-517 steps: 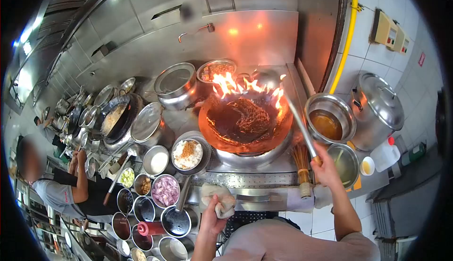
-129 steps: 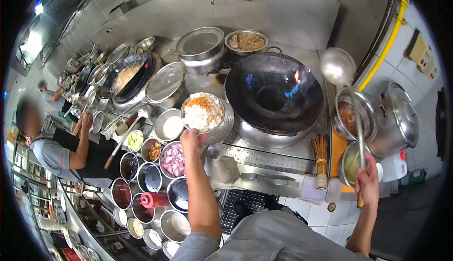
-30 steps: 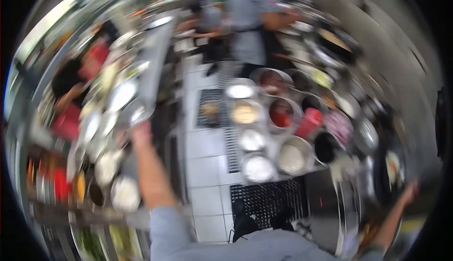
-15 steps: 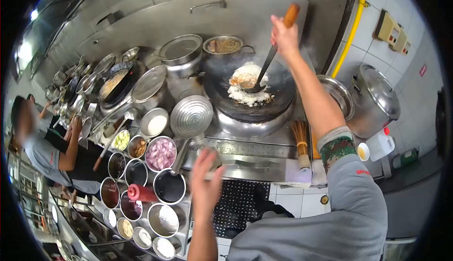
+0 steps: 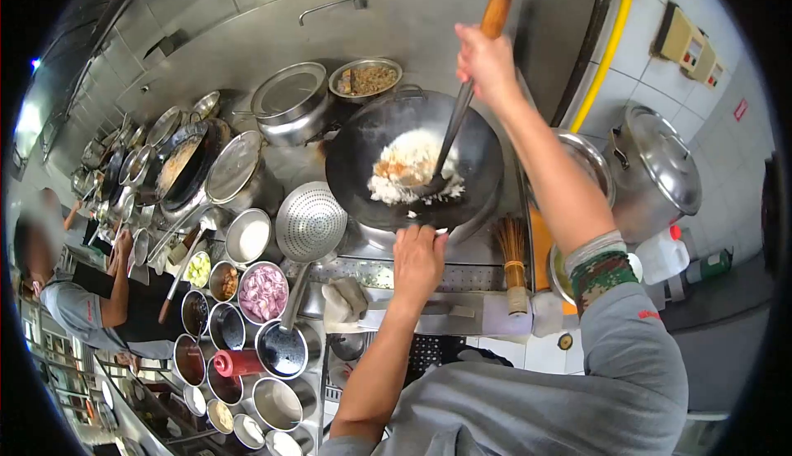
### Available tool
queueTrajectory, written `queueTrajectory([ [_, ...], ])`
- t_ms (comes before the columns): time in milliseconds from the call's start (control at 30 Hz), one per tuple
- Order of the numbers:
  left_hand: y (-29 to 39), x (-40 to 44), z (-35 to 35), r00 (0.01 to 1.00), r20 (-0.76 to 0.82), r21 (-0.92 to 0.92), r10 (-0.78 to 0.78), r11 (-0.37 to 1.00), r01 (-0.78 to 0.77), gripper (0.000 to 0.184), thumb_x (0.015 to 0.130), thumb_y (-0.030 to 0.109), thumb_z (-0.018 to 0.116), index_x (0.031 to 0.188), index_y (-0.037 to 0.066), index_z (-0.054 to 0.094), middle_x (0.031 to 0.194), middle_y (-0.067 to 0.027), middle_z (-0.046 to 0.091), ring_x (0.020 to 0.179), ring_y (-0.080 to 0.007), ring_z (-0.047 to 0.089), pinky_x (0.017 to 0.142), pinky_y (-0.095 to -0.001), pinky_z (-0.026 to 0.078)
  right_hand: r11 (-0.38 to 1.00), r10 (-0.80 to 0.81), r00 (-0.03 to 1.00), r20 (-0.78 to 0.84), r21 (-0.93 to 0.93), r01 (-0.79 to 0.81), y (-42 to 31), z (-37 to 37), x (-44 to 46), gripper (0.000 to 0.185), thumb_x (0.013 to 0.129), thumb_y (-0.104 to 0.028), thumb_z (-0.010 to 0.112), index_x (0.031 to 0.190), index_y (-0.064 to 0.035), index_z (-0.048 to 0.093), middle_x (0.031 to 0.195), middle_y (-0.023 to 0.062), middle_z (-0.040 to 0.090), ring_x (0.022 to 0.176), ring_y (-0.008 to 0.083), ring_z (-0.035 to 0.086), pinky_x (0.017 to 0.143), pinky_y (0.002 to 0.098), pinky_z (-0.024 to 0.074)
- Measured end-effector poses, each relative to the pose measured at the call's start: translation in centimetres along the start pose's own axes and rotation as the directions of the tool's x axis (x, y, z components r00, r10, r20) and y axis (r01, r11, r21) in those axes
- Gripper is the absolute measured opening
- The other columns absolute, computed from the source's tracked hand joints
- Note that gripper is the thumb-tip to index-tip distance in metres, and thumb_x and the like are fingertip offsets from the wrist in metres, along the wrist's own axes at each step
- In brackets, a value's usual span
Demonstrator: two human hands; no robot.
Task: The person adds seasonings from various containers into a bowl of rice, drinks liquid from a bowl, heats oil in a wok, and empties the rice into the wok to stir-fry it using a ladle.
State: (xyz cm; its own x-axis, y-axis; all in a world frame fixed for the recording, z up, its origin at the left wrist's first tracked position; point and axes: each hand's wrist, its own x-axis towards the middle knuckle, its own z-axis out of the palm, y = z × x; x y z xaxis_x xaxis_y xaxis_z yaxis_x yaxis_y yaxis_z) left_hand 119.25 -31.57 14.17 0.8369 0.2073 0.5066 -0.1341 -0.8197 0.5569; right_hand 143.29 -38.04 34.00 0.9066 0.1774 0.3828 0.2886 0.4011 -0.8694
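Observation:
My right hand (image 5: 487, 64) is closed around the wooden-handled ladle (image 5: 455, 126), raised above the wok, with the ladle's dark head down in white rice (image 5: 417, 155). Part of the rice is stained brown. The black wok (image 5: 351, 184) sits on the burner, tilted towards me. At its near rim is my left hand (image 5: 418, 262), its fingers closed on the edge; the fingertips' exact hold is partly hidden.
A perforated strainer (image 5: 311, 221) lies left of the wok. Several bowls of ingredients, including chopped onion (image 5: 263, 291), stand at left with a red squeeze bottle (image 5: 237, 363). A bamboo brush (image 5: 513, 270) and steel pot (image 5: 656, 163) are at right; a co-worker (image 5: 78, 307) stands far left.
My left hand has moved up and right from above the counter front to the wok's near rim. The wok now tilts nearer me, and the ladle has shifted within the rice.

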Motion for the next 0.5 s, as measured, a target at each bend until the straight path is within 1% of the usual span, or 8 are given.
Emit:
queueTrajectory([
  [100,-1.4,-5.1,-0.3,0.999,0.024,0.016,0.035,0.999,-0.035,0.013,0.087,0.014,0.066,0.083,0.004,0.058,0.086,-0.0153,0.053,0.086,-0.0367,0.052,0.073,-0.0474,0.042,0.984,-0.118,0.990,0.075,0.144,0.107,-1.5,-1.2,-1.8,0.035,0.089,-0.017,0.064,0.064,-0.0114,0.041,0.050,-0.0018,0.035,0.036,0.0107,0.034,0.035,0.0295,0.0299],
  [133,-1.1,-4.2,-1.4,0.998,0.032,0.019,0.046,0.999,-0.046,0.013,0.087,0.015,0.066,0.083,0.004,0.058,0.086,-0.0154,0.054,0.086,-0.0366,0.052,0.073,-0.0475,0.042,0.977,-0.141,0.983,0.118,0.179,0.118,-1.9,-2.2,-1.8,0.037,0.089,-0.017,0.064,0.062,-0.0121,0.039,0.049,-0.0019,0.034,0.036,0.0106,0.034,0.035,0.0293,0.0294],
  [200,-0.1,-3.4,-3.2,0.998,0.055,0.009,0.024,1.000,-0.025,0.014,0.086,0.015,0.067,0.083,0.004,0.058,0.087,-0.0156,0.054,0.086,-0.0365,0.052,0.073,-0.0475,0.042,0.985,-0.118,0.981,0.155,0.144,0.095,-2.2,-2.4,-1.9,0.039,0.090,-0.019,0.064,0.062,-0.0127,0.038,0.049,-0.0024,0.033,0.037,0.0102,0.032,0.037,0.0288,0.0293],
  [300,-3.6,1.3,-1.6,0.998,0.026,-0.024,0.057,0.998,-0.056,0.016,0.085,0.018,0.069,0.086,0.003,0.062,0.088,-0.0154,0.058,0.088,-0.0367,0.054,0.074,-0.0473,0.044,0.992,-0.122,0.980,0.159,0.062,0.113,-4.7,-1.1,-1.5,0.039,0.091,-0.020,0.064,0.061,-0.0127,0.038,0.049,-0.0030,0.033,0.037,0.0096,0.031,0.039,0.0284,0.0300],
  [367,-4.5,2.2,-1.1,0.997,0.028,-0.018,0.067,0.998,-0.066,0.016,0.085,0.017,0.068,0.086,0.003,0.063,0.086,-0.0157,0.059,0.087,-0.0373,0.054,0.073,-0.0474,0.044,0.976,-0.209,0.963,0.173,0.105,0.193,-6.5,-1.3,-0.4,0.039,0.090,-0.020,0.064,0.062,-0.0126,0.038,0.049,-0.0032,0.033,0.037,0.0096,0.031,0.039,0.0282,0.0297],
  [433,-4.7,2.2,-0.7,0.998,0.040,-0.025,0.042,0.999,-0.041,0.015,0.086,0.016,0.068,0.085,0.002,0.063,0.084,-0.0167,0.058,0.085,-0.0386,0.054,0.073,-0.0471,0.044,0.963,-0.235,0.961,0.144,0.167,0.210,-4.9,-1.9,0.2,0.040,0.090,-0.019,0.065,0.061,-0.0130,0.038,0.049,-0.0037,0.033,0.036,0.0094,0.030,0.038,0.0281,0.0288],
  [467,-5.0,2.4,-0.4,0.998,0.039,-0.021,0.041,0.999,-0.040,0.015,0.086,0.016,0.068,0.085,0.002,0.063,0.084,-0.0166,0.058,0.085,-0.0384,0.054,0.073,-0.0471,0.044,0.968,-0.218,0.976,-0.018,0.127,0.218,-1.5,-1.5,0.2,0.039,0.090,-0.019,0.066,0.063,-0.0135,0.039,0.050,-0.0045,0.033,0.035,0.0092,0.029,0.037,0.0284,0.0283],
  [500,-5.5,2.5,-0.1,0.998,0.042,-0.019,0.043,0.999,-0.042,0.015,0.086,0.016,0.068,0.086,0.002,0.064,0.084,-0.0165,0.058,0.085,-0.0382,0.054,0.073,-0.0471,0.044,0.974,-0.163,0.986,0.031,0.161,0.156,2.6,-1.4,0.2,0.037,0.090,-0.019,0.067,0.064,-0.0136,0.040,0.051,-0.0049,0.033,0.036,0.0091,0.030,0.037,0.0285,0.0285],
])
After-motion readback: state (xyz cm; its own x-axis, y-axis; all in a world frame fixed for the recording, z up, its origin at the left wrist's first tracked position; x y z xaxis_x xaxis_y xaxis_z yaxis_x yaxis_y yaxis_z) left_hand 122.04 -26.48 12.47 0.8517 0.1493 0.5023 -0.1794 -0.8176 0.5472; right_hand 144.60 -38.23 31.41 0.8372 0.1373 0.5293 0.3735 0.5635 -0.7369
